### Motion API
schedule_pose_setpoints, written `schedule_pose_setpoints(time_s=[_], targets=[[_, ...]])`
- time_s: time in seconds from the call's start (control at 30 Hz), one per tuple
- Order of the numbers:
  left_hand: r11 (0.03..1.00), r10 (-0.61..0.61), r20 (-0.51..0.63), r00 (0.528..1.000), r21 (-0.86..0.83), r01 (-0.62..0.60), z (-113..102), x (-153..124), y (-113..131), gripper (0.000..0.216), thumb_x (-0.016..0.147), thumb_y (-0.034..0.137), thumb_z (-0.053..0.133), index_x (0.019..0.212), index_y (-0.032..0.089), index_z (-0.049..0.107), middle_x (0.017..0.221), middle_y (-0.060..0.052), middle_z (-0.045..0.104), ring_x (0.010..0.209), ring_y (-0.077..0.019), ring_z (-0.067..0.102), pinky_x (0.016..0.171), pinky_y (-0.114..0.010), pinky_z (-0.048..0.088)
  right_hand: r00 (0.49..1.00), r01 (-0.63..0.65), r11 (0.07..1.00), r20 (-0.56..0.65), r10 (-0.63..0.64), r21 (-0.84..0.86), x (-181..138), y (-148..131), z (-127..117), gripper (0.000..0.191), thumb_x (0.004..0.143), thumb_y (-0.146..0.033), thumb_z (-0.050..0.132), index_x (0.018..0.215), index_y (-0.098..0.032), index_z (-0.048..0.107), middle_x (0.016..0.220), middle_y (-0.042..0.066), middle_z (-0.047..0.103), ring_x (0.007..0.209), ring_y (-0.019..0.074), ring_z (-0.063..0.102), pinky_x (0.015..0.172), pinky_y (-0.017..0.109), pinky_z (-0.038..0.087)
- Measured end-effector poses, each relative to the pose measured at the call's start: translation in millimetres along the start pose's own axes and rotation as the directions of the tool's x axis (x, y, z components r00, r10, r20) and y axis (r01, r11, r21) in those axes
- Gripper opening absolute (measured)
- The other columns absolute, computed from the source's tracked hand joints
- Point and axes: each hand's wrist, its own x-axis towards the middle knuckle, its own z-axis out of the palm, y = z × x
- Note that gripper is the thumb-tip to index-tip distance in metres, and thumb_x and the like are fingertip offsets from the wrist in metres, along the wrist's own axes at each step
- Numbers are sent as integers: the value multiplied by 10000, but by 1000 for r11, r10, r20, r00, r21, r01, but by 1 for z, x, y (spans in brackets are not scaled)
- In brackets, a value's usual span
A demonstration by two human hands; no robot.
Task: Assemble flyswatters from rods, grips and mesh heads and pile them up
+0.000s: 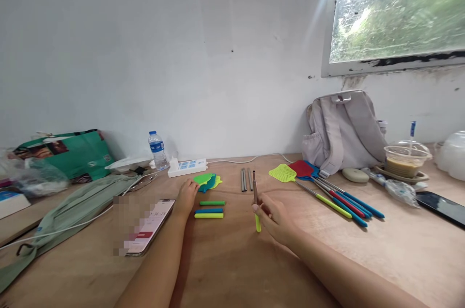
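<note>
My right hand (273, 216) pinches a fly swatter's metal rod (255, 189), held upright with a yellow-green handle (257, 223) at its lower end. No swatter head sits on the rod's top. At the small pile of loose swatter heads, my left hand (186, 197) has its fingers closed on the edge of the green fly swatter head (202, 179). Beneath lie a blue head (208, 185) and a yellow one (218, 181). Loose handles in green (212, 203), blue (209, 211) and yellow (209, 216) lie between my hands. Several bare metal rods (243, 179) lie farther back.
Whole fly swatters (341, 201) in yellow, red and blue lie on the right, before a grey backpack (345, 129). A drink cup (404, 160) and dark phone (441, 207) are beyond. Leftward are a lit phone (154, 225), power strip (187, 167), water bottle (157, 150) and green bag (82, 155).
</note>
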Motion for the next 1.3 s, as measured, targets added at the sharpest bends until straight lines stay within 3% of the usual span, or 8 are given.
schedule_pose_setpoints(time_s=[0.37,0.57,0.63,0.73,0.83,0.97,1.13,1.3], targets=[[1000,21,-217,976,-2,-22,-19,-5,38,209,882,285,281,859,192,466,904,-82,486,929,-223,490,875,-359,398,1000,-10,999,-10,9,-34,1,-1,-3,177,858,-313,388,718,-207,401,532,-55,427,474,91,418,472,197,305],[906,-322,-353,879,-385,177,-22,-9,81,184,875,336,292,908,194,404,902,-72,525,890,-202,522,802,-327,429,1000,9,979,3,-9,-205,1,2,-13,170,872,-321,365,779,-206,447,609,-26,505,532,114,463,507,220,308],[810,-439,-302,846,-540,227,-19,-12,99,196,869,369,300,906,201,394,896,-58,532,870,-188,531,769,-303,438,999,13,969,-38,-23,-245,3,5,-20,183,882,-334,349,808,-206,457,653,-13,523,564,123,476,527,227,322],[641,-515,-63,855,-690,336,-7,-20,123,233,843,425,334,867,208,417,854,-29,550,827,-172,545,721,-274,444,985,17,967,-160,-59,-254,8,14,-33,199,894,-330,323,837,-203,464,692,6,527,627,138,494,572,236,365],[554,-408,218,886,-712,431,10,-31,138,259,815,445,376,839,199,453,825,-15,569,791,-159,555,691,-256,442,974,59,962,-196,-114,-265,10,27,-45,197,896,-305,318,887,-193,479,756,35,549,698,154,516,637,259,411],[663,-76,454,888,-642,385,21,-45,151,183,785,357,457,810,185,516,761,-10,593,723,-146,556,642,-243,438,980,133,953,-107,-168,-273,5,45,-57,286,876,-257,344,1136,-183,438,1037,107,579,955,196,536,804,329,431],[864,31,457,889,-459,206,6,-51,164,158,740,260,507,869,211,583,943,-35,619,907,-199,544,804,-321,412,983,141,939,161,-94,-314,-3,51,-74,367,814,-132,369,1150,-211,492,1080,90,592,971,192,551,820,329,432],[926,208,469,858,-377,-18,-10,-55,172,388,649,476,620,960,245,595,1085,-50,563,1068,-271,468,934,-398,328,967,85,899,252,29,-429,-1,44,-92,404,672,-75,440,990,-244,625,978,36,646,854,184,583,717,272,431]])
